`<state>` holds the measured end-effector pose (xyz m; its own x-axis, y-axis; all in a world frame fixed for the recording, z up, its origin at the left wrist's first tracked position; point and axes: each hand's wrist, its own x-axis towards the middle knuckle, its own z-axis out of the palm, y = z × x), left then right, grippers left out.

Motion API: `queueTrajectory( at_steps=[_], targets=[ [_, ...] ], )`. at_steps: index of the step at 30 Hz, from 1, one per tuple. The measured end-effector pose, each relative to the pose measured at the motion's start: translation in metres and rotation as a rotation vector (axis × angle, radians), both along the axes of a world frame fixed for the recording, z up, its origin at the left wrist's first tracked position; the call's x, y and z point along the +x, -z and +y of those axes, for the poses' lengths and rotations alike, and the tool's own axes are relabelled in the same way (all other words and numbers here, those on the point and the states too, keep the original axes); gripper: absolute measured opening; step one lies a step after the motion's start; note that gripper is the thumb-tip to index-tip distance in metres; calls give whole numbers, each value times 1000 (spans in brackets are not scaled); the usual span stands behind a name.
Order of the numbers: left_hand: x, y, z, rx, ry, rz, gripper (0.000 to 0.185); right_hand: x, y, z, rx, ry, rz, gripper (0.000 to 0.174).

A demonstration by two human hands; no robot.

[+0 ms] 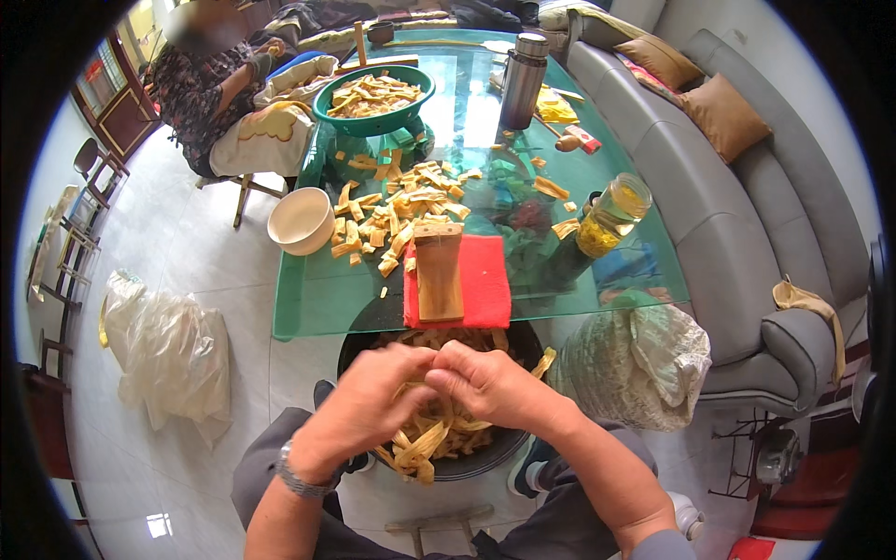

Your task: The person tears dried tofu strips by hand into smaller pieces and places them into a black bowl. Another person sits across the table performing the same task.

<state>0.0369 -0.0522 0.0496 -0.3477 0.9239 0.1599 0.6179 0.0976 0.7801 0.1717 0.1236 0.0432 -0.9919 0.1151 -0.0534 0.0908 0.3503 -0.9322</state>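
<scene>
My left hand, with a metal watch on its wrist, and my right hand meet at the fingertips above a dark round tub. Whether anything is pinched between the fingers is hidden, and the left hand is blurred. Pale yellow dried strips fill the tub. Just beyond my hands a wooden block lies on a red cloth at the edge of the glass table. Short pieces of the strips are heaped behind the block.
A cream bowl stands at the table's left edge. Farther back are a green basket of pieces, a steel flask and a glass jar. A person sits at the far left. Sacks and plastic bags flank the tub.
</scene>
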Motion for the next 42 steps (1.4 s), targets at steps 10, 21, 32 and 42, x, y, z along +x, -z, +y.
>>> queueTrajectory(
  at_steps=[10,21,32,42],
  targets=[
    [19,20,2,-319,77,-160,26,9,11,4,110,-110,1,17],
    [-6,-4,-10,-390,261,-372,37,27,-4,16,108,-130,22,21],
    [-43,32,57,170,-310,-208,16,-27,24,64,711,335,371,25],
    [-33,28,46,-54,-325,48,12,-16,39,57,894,208,290,14]
  ],
)
